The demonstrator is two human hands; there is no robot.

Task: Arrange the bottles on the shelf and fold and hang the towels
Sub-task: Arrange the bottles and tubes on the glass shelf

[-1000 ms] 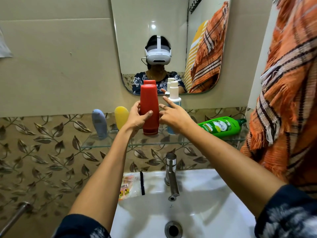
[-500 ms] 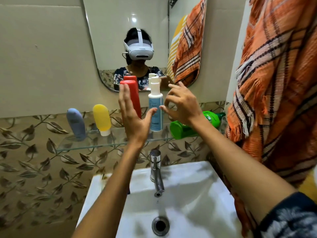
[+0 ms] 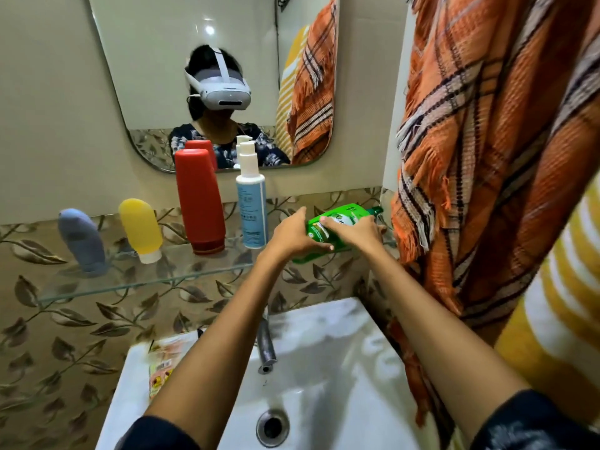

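Your L hand (image 3: 292, 233) & R hand (image 3: 355, 230) both grip the green bottle (image 3: 341, 219), lying sideways on the glass shelf (image 3: 146, 280).

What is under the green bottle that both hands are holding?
The glass shelf runs under the green bottle. The left hand and right hand cover its underside, so contact cannot be seen.

Mirror (image 3: 162, 60) above sink (image 3: 341, 368); tap (image 3: 267, 345) between.
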